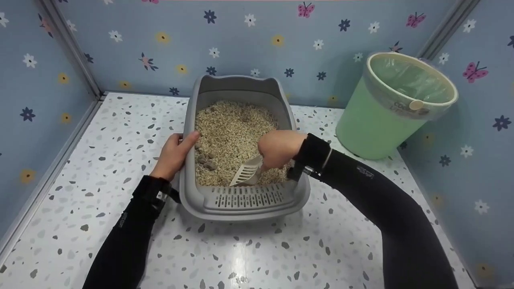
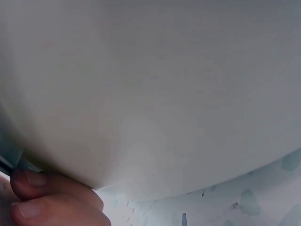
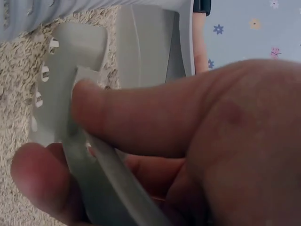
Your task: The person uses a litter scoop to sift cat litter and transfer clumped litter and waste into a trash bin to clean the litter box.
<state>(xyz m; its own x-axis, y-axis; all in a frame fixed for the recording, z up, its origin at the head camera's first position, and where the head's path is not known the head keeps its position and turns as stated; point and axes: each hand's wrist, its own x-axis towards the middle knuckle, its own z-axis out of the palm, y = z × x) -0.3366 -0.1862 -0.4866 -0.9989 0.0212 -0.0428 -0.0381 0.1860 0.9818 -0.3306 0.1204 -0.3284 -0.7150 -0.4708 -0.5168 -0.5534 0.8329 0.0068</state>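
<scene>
A grey litter box (image 1: 245, 212) holds beige pellet litter (image 1: 229, 120), with dark clumps (image 1: 207, 162) along its left side. My left hand (image 1: 172, 154) grips the box's left wall, thumb over the rim. In the left wrist view, the fingertips (image 2: 59, 202) show beside the box's pale outer wall (image 2: 155, 103). My right hand (image 1: 279, 148) holds a slotted litter scoop (image 1: 247, 171) by its handle, thumb pressed along the top. The scoop's head is tilted, its front edge down at the litter by the box's slotted front step.
A green trash bin (image 1: 373, 120) with a clear liner stands at the back right. Patterned blue wall panels (image 1: 249, 44) enclose the speckled white surface (image 1: 241, 249) at the back and both sides. The box stands close to the back panel.
</scene>
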